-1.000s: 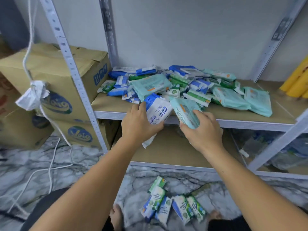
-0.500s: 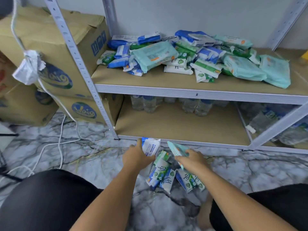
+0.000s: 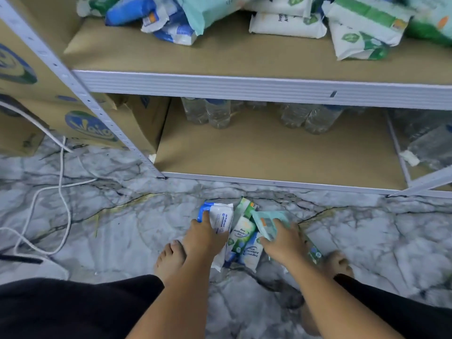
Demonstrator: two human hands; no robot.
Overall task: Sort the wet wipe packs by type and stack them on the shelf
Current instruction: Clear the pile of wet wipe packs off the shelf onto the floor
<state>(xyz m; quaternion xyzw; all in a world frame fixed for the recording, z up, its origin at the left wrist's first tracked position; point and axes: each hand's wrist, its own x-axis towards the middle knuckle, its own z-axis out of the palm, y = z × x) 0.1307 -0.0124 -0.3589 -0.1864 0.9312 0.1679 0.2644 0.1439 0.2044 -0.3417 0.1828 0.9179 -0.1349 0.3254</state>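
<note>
Packs [image 3: 242, 237] are lying on the marble floor [image 3: 117, 216] at your feet [image 3: 170, 258]. Your left hand [image 3: 203, 239] is gripping a blue-and-white pack [image 3: 222, 220]; your right hand [image 3: 283, 243] is clutching a teal pack [image 3: 267, 222].

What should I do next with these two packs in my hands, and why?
Probably lay each down on the marble floor in its own spot: your left hand grips a blue-and-white pack, your right hand a teal pack, both low beside the green-and-white packs, which are a third type.
</note>
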